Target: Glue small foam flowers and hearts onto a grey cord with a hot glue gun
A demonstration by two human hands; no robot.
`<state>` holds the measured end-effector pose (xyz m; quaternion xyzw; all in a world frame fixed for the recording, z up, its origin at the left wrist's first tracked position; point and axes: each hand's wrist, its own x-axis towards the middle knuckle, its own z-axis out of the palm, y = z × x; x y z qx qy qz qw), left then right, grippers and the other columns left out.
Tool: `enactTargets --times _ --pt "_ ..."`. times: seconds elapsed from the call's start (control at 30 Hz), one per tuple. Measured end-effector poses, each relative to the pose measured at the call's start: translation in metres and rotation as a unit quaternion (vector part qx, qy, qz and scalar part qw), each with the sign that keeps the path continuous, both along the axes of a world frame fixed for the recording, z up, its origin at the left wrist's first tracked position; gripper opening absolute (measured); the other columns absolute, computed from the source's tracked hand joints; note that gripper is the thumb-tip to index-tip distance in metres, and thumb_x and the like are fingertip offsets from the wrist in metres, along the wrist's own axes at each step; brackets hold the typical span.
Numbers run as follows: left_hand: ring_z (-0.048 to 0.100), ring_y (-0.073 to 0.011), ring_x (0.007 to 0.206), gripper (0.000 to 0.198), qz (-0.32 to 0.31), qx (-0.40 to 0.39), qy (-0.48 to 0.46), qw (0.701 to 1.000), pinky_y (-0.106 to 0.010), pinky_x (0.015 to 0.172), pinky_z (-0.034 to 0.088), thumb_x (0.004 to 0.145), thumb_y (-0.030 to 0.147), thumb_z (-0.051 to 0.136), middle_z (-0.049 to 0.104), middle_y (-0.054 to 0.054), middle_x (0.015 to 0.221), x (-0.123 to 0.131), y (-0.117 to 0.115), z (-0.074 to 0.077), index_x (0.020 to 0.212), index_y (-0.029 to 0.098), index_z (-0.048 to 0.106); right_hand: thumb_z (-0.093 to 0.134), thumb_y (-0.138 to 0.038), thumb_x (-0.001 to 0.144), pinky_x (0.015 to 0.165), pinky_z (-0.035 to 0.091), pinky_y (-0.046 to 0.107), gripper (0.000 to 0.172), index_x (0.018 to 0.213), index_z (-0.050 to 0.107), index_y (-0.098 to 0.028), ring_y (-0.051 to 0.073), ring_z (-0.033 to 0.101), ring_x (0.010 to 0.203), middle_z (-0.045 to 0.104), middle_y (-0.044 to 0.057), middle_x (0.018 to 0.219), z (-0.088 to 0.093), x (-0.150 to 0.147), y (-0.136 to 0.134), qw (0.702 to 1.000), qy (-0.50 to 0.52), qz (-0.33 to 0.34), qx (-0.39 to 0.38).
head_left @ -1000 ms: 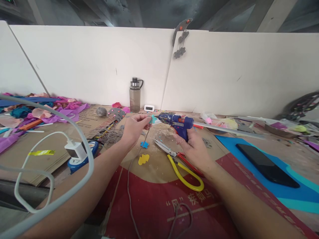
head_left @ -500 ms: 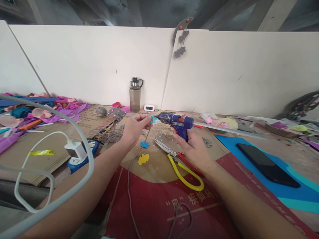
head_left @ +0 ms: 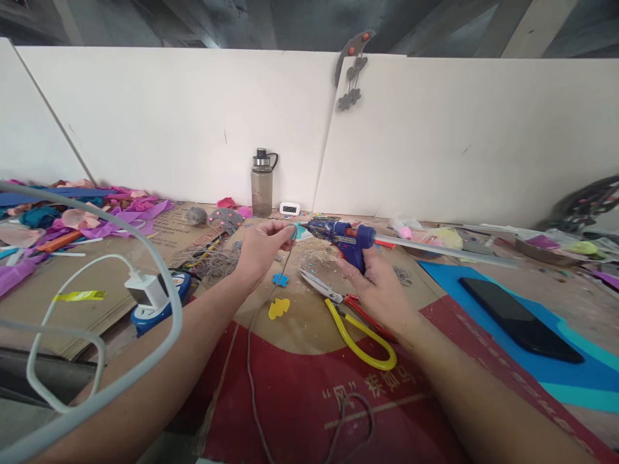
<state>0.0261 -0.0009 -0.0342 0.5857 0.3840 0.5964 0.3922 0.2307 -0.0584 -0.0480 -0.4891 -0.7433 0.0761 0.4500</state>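
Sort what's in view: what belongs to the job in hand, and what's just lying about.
Job in hand:
glue gun, in the right hand
turquoise piece, pinched by the left hand
grey cord, hanging from the left hand

Apparently just lying about:
black phone
drinking bottle
small white display

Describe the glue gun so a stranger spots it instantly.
Find the long white panels, then drop to the right hand in front of them. It holds the glue gun: dark blue, with a long translucent stick out of its back, unlike the red-and-yellow-handled scissors lying nearby.
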Motion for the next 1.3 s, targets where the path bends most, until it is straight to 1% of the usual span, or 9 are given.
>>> enactTargets --times 0.27,0.63,0.8,0.97,1.13,1.3 --pt "0.056 -0.0095 0.056 0.019 -0.005 -0.014 -0.031 0.999 -0.022 0.055 0.046 0.071 0.033 0.068 0.062 -0.001 0.061 0.0006 0.001 0.0007 0.069 0.014 0.066 0.047 -0.047 0.089 0.072 0.047 0.042 0.028 0.099 0.058 -0.024 0.029 0.061 0.091 0.066 0.01 0.093 0.0017 -0.0005 -0.0012 1.0 0.002 -0.009 0.006" --pt "0.057 -0.0101 0.057 0.021 -0.009 -0.037 -0.062 0.997 -0.023 0.056 0.047 0.067 0.034 0.072 0.063 -0.001 0.062 0.0007 -0.0006 0.004 0.069 0.014 0.067 0.046 -0.048 0.09 0.073 0.047 0.041 0.036 0.112 0.058 -0.023 0.028 0.061 0.086 0.067 0.01 0.094 -0.0003 -0.0005 0.0008 1.0 -0.017 -0.006 0.009" --pt "0.057 -0.0094 0.058 0.02 -0.017 -0.035 -0.078 0.996 -0.022 0.055 0.046 0.067 0.033 0.073 0.063 -0.001 0.062 -0.0009 0.0012 0.0041 0.069 0.014 0.068 0.046 -0.048 0.09 0.071 0.047 0.04 0.037 0.113 0.057 -0.022 0.027 0.061 0.084 0.067 0.009 0.091 -0.0003 0.0002 0.0006 1.0 -0.02 -0.007 0.011" --pt "0.056 -0.0094 0.058 0.02 -0.019 -0.034 -0.083 0.996 -0.021 0.054 0.045 0.067 0.033 0.073 0.063 -0.001 0.063 -0.0013 0.0016 0.0035 0.07 0.014 0.068 0.046 -0.047 0.09 0.07 0.046 0.039 0.034 0.109 0.058 -0.022 0.027 0.061 0.086 0.067 0.01 0.094 0.0015 -0.0012 -0.001 1.0 -0.01 -0.014 0.02" --pt "0.057 -0.0095 0.059 0.02 -0.024 -0.034 -0.087 0.995 -0.021 0.054 0.045 0.067 0.033 0.073 0.063 -0.001 0.064 -0.0008 0.0023 0.003 0.071 0.014 0.068 0.047 -0.045 0.089 0.073 0.046 0.039 0.036 0.115 0.056 -0.022 0.027 0.061 0.087 0.067 0.01 0.097 0.0003 -0.0014 0.0002 1.0 -0.005 0.001 0.016" --pt "0.056 -0.0086 0.057 0.02 -0.029 -0.031 -0.094 0.995 -0.021 0.053 0.044 0.067 0.033 0.073 0.062 0.0 0.063 -0.0012 0.0014 0.0044 0.07 0.014 0.067 0.048 -0.045 0.089 0.076 0.046 0.04 0.031 0.107 0.058 -0.022 0.028 0.06 0.091 0.066 0.01 0.099 -0.0012 -0.0001 0.0014 1.0 -0.002 -0.005 0.014"
